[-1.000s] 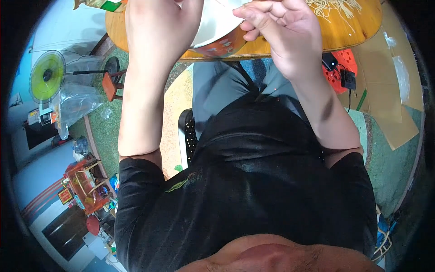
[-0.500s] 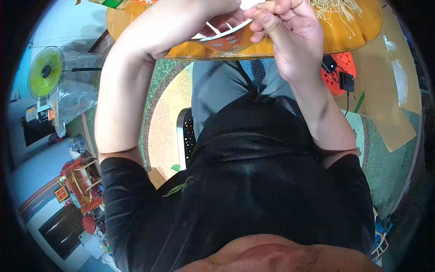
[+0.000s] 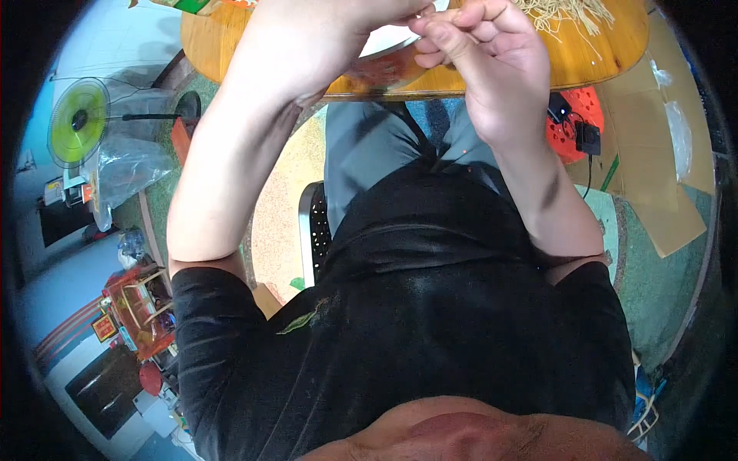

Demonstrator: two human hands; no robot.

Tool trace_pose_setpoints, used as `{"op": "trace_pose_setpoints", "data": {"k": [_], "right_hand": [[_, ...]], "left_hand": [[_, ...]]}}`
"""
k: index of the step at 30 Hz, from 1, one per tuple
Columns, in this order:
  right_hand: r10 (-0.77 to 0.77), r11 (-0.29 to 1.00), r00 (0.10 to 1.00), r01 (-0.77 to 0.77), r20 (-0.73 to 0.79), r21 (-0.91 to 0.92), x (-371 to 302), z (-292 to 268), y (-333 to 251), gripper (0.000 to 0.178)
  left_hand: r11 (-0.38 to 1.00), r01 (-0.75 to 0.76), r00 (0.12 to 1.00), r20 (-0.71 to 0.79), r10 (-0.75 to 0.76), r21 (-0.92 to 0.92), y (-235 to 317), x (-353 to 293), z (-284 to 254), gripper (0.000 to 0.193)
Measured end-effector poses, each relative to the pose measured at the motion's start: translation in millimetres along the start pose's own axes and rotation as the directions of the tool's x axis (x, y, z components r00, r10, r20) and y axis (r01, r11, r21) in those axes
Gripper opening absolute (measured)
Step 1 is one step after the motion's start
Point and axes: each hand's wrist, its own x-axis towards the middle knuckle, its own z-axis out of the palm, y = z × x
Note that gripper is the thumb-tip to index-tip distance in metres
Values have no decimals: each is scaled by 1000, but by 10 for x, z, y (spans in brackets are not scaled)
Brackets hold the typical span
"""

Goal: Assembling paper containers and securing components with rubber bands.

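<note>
At the top edge of the view, my left hand (image 3: 382, 11) is bent over a white round dish (image 3: 390, 40) on the wooden table. The upper edge cuts off most of its fingers; the tips that show are drawn together. My right hand (image 3: 496, 48) meets them from the right, its thumb and fingers curled into a pinch. Whatever sits between the fingertips is too small to name. A pile of thin beige strands (image 3: 565, 17) lies on the table, right of my right hand. Part of the dish is hidden behind my left wrist.
The wooden table (image 3: 623, 42) has a rounded edge in front of my knees. A red perforated stool (image 3: 592, 106) with black adapters and a cable stands below its right side, beside flattened cardboard (image 3: 653, 154). At left are a green fan (image 3: 78, 123) and a clear plastic bag (image 3: 127, 165).
My left forearm has swung right and the left hand has risen, so less of its fingers shows. More of the dish's white inside is visible. My right hand has barely moved.
</note>
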Motion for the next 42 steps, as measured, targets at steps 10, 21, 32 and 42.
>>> {"op": "trace_pose_setpoints", "data": {"k": [10,21,32,42], "right_hand": [[330,941,934,-337,-138,-29,94,137,-487,12],[447,891,890,-435,88,-129,207,5,-555,9],[447,893,891,-440,75,-95,228,-42,-532,12],[472,879,878,-463,74,-111,222,-42,-576,12]], "left_hand": [[908,-365,912,-116,393,206,-167,-155,55,23],[664,-524,836,174,520,533,-96,-66,-20,18],[856,-376,920,29,391,355,-99,-148,-46,26],[499,-822,553,177,814,276,-273,25,-66,37]]}}
